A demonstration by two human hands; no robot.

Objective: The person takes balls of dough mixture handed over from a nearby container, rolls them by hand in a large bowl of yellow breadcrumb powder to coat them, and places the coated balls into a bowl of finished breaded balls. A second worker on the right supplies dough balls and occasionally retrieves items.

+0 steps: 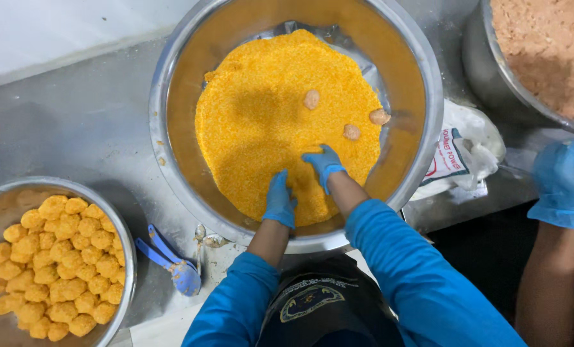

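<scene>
Seen from above, a wide, round steel bowl sits in the middle of a grey metal tabletop. It holds a flat, grainy bed of bright orange-yellow crumbs, dry and sandy in texture. Three small pale beige balls (uncoated, smooth beside the crumbs) lie on the right part of that bed, near each other but apart.

Both of the person's hands wear thin blue gloves and press down into the near edge of the crumbs. The left hand is curled with its fingers dug into the crumbs; whether it grips anything underneath cannot be told. The right hand, just beside it and a little farther in, has its fingers spread and partly buried; what it holds, if anything, is hidden. Bright blue sleeves cover both forearms.

At the lower left, a second steel bowl is heaped with lumpy round balls already coated in the orange crumbs. Between the two bowls a blue plastic scoop lies on the tabletop. At the upper right, a third metal bowl holds a rough pinkish-brown mixture. A crumpled white plastic bag lies below it. At the right edge, another person's blue-gloved hand is raised.
</scene>
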